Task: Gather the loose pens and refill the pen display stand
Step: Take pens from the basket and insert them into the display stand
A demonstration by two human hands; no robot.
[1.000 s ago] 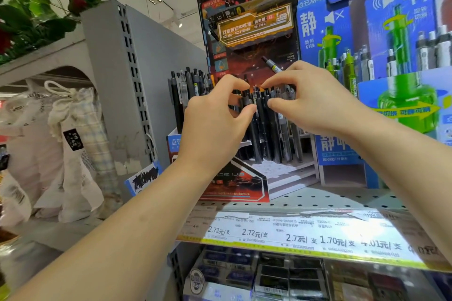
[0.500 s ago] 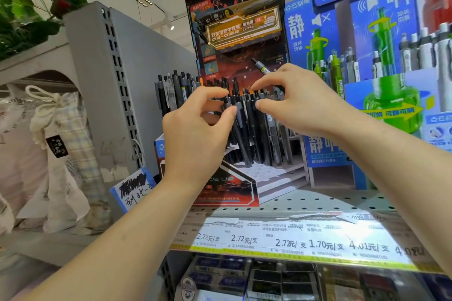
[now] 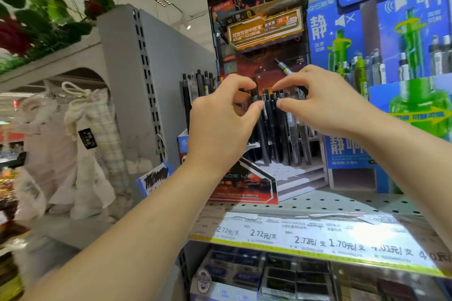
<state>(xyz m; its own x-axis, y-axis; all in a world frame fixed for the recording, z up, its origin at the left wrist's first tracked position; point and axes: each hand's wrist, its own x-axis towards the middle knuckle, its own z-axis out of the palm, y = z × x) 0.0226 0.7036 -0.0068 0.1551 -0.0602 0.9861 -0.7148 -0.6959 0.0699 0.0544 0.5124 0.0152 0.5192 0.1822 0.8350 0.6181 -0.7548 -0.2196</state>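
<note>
While the shelf (image 3: 342, 205) runs across the whole front with its price strip (image 3: 318, 239) along the edge, the stand (image 3: 256, 32) sits on it, a tall red-and-black card thing with stepped tiers at the bottom. Just right of it is a blue display (image 3: 367, 44) with green pens. Left side is a grey upright (image 3: 132, 80) and some cloth bags (image 3: 85, 142) beyond it. Both hands are up at the stand's front row. Left hand (image 3: 220, 129) has thumb and fingers curled in a narrow grip, pinching the tops of the black pens (image 3: 276, 129) standing upright in the stand. Right hand (image 3: 325, 105) pinches at the same bunch from the other side, and a loose pen (image 3: 285, 68) pokes up tilted from behind its fingers, so the grip is holding that one.
</note>
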